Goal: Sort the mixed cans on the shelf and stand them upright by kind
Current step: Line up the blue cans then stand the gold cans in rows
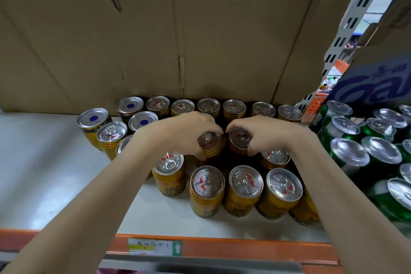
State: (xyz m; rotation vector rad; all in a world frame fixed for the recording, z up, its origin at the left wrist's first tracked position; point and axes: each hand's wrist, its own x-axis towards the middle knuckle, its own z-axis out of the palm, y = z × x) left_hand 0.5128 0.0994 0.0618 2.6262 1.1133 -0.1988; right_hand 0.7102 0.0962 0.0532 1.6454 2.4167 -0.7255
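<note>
Many gold cans stand upright on the white shelf. My left hand grips one gold can by its top in the middle of the group. Right beside it, my right hand grips another gold can the same way. The two held cans are nearly touching. A back row of gold cans runs along the cardboard. Several gold cans stand in the front row. At the left, gold cans with blue-dotted tops stand bottom up among the others.
Green cans fill the right end of the shelf under a blue-printed carton. A cardboard wall closes the back. The orange shelf edge with a label runs along the front. The left of the shelf is bare.
</note>
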